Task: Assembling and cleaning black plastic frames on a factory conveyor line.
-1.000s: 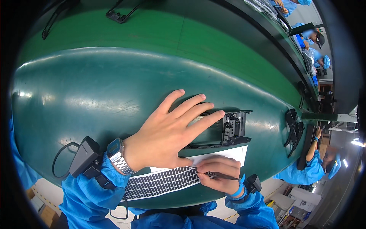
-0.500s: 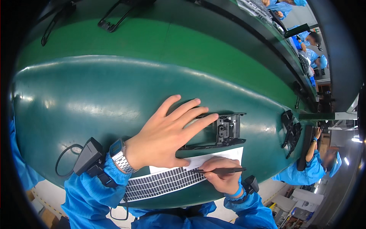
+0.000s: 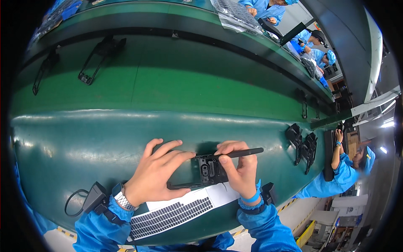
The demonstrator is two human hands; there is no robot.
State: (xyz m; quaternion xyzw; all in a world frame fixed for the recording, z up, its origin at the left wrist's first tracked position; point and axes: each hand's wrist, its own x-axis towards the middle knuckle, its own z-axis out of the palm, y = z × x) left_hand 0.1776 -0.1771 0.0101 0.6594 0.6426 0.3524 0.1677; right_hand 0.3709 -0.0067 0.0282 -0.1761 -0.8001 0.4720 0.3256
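Observation:
A black plastic frame (image 3: pixel 208 171) with a moulded block at its right end lies on the green table in front of me. My left hand (image 3: pixel 157 173) spans it from the left, index fingertip at its far rail and thumb at its near rail, holding it. In my right hand (image 3: pixel 240 168) I pinch slim black tweezers (image 3: pixel 247 152), their rear end pointing right. The tips are over the far edge of the block, mostly hidden by my fingers. A white sheet with rows of black stickers (image 3: pixel 172 219) lies nearer me, partly under the frame and beneath my hands.
Two black plastic parts (image 3: pixel 309 152) lie on the table at the right. Beyond the table, more black frames (image 3: pixel 94 63) rest on a green belt. A co-worker in blue (image 3: pixel 336 178) sits at the right; others work at the far upper right beside bagged parts (image 3: pixel 235 16).
My right hand has moved from the sticker sheet up to the frame, bringing the tweezers over it. My left hand has drawn in around the frame. The view has tilted up.

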